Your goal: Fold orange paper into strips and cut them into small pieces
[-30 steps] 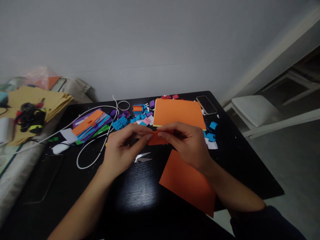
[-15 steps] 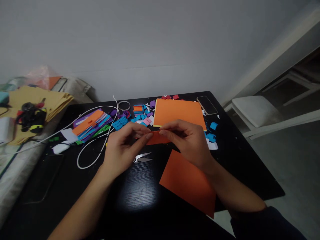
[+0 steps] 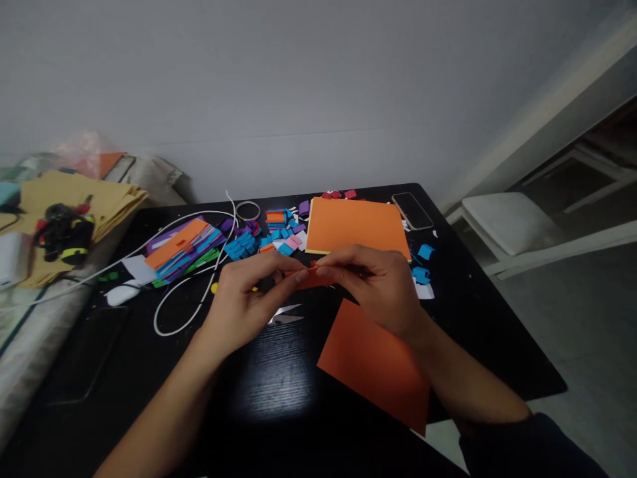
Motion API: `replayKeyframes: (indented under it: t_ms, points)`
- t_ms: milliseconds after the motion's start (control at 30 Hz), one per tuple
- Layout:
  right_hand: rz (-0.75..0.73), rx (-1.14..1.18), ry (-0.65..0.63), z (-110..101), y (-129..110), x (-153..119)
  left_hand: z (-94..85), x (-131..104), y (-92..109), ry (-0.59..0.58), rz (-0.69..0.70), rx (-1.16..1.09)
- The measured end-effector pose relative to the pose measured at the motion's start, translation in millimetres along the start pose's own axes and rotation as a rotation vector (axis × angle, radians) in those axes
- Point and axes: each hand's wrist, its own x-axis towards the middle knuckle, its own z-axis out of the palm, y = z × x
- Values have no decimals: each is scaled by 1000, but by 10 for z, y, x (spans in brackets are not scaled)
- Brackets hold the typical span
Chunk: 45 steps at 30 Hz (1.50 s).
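Observation:
Between thumb and fingers of both hands is a small orange piece of paper (image 3: pixel 318 279), held above the black table. My left hand (image 3: pixel 256 285) pinches its left end and my right hand (image 3: pixel 373 282) pinches its right end, the thumbs nearly meeting at its top edge. Much of the paper lies hidden behind the fingers. Below my left hand lie scissors (image 3: pixel 287 315), blades pointing right, handles covered by the hand. A larger orange sheet (image 3: pixel 373 365) lies under my right wrist. Beyond my hands is a stack of orange sheets (image 3: pixel 358 226) with yellow showing at its edge.
Cut strips (image 3: pixel 184 245) in several colours lie at left inside a white cable (image 3: pixel 164 325). Small blue paper pieces (image 3: pixel 241 245) and a tape ring (image 3: pixel 247 211) sit at the back. Phones lie at far right (image 3: pixel 412 211) and left (image 3: pixel 89 358). A white stool (image 3: pixel 507 219) stands right.
My hands have shifted slightly downward with the orange paper, and its upper edge looks turned or folded more. The things on the table have stayed put.

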Motion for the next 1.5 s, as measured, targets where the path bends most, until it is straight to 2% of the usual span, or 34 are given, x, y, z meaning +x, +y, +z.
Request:
replayKeyframes:
  t_ms: [233, 333, 433, 500, 600, 733, 967, 1167, 1267, 1433, 1500]
  points:
    - [-52, -61, -28, -28, 6, 0, -25, 6, -15, -29, 41, -3]
    - [-64, -63, -59, -14, 26, -9, -39, -2, 0, -111, 29, -4]
    - [-10, -11, -54, 17, 45, -16, -30, -12, 17, -194, -28, -17]
    - [71, 80, -38, 36, 52, -9, -15, -11, 19, -183, -49, -32]
    - [184, 212, -44, 48, 56, 21, 7, 1, 4, -79, -31, -52]
    - [229, 238, 10, 32, 45, 58, 29, 10, -26, -17, -25, -71]
    - [207, 195, 135, 19, -26, 54, 29, -2, -34, -63, -79, -102]
    - [171, 143, 97, 39, -20, 40, 48, 11, -25, -168, -159, -131]
    - [189, 188, 51, 44, 13, 39, 64, 14, -38, -131, -187, -146]
    - [269, 246, -131, 58, 91, 29, 88, 8, -61, 30, -240, -250]
    - [268, 270, -134, 72, 110, 20, 98, 4, -60, 66, -260, -288]
